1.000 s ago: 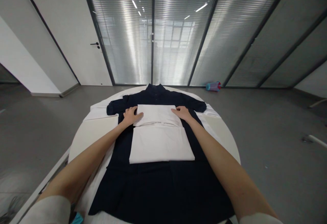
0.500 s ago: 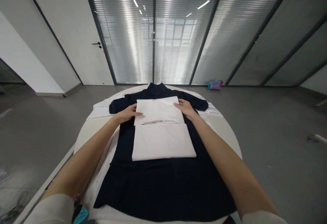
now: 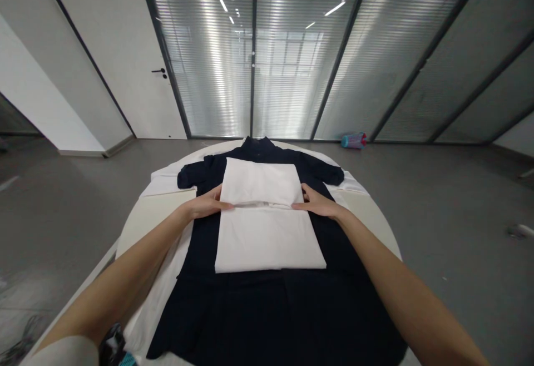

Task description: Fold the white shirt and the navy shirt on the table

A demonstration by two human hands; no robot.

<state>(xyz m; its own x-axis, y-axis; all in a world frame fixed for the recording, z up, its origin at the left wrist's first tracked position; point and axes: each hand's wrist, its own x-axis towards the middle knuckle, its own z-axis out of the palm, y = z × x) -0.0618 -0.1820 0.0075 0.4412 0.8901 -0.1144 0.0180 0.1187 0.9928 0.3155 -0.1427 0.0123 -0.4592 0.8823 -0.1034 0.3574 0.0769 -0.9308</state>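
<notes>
grip closed: left hand [image 3: 205, 204] and right hand [image 3: 320, 204] pinch opposite edges of the folded white cloth [image 3: 269, 238], likely for even control; it lies on the dark garment [image 3: 250, 313], over the bench [image 3: 152, 217].

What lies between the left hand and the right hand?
The head view shows the folded white cloth between the left hand and the right hand, atop the navy short-sleeved garment.

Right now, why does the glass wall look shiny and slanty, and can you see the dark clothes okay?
Head view: bright streaks, probably light reflections, glare on the glass partition; its outer posts lean, likely wide-angle distortion; head view again: the navy short-sleeved garment is so dark its creases barely show, while the folded white cloth looks bright and reasonably sharp.
</notes>
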